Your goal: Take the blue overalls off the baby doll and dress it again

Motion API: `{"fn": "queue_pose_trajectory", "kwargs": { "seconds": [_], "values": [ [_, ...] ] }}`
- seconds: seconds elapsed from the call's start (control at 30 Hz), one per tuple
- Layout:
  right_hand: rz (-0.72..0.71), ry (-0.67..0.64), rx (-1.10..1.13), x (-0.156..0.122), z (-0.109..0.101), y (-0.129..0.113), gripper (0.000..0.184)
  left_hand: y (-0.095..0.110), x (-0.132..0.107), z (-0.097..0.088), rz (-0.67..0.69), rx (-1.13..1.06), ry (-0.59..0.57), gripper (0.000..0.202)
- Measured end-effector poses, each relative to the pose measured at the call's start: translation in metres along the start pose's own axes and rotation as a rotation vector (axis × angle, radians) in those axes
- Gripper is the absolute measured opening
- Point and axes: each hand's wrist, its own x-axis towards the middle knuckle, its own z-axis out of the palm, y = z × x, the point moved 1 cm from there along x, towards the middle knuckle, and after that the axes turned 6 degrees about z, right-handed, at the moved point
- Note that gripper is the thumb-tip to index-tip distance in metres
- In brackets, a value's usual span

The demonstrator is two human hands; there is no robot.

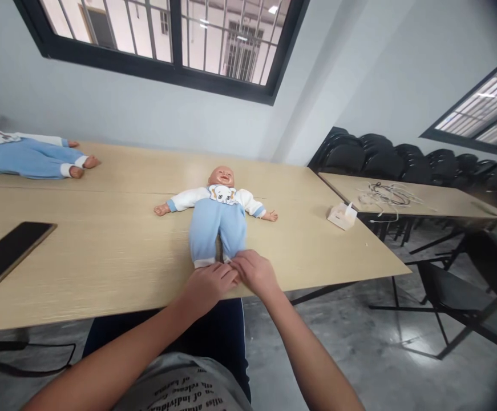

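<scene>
Doll face-up on table, long axis pointing away, feet end nearest. Left hand and right hand together at trouser cuffs — fingers curled, but can't tell if gripping; contact hidden.

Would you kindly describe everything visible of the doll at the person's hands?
The doll lies face up on the table, arms spread, feet near its edge. Its bald head and hands look plastic. White sleeves have blue cuffs; an animal face decorates the chest; blue trousers end in white cuffs. The left hand and right hand mostly cover its feet.
</scene>
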Motion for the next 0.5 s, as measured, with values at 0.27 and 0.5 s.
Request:
{"fn": "queue_pose_trajectory", "kwargs": {
  "seconds": [0.27, 0.5],
  "values": [
    [0.22, 0.062, 0.055, -0.013, -0.005, 0.0, 0.01, 0.002, -0.017, 0.002, -0.045, -0.193, 0.165, 0.017],
    [0.366, 0.032, -0.014, -0.007, 0.002, -0.001, 0.019, 0.001, -0.018, -0.001, -0.068, -0.298, 0.252, 0.016]
  ]
}}
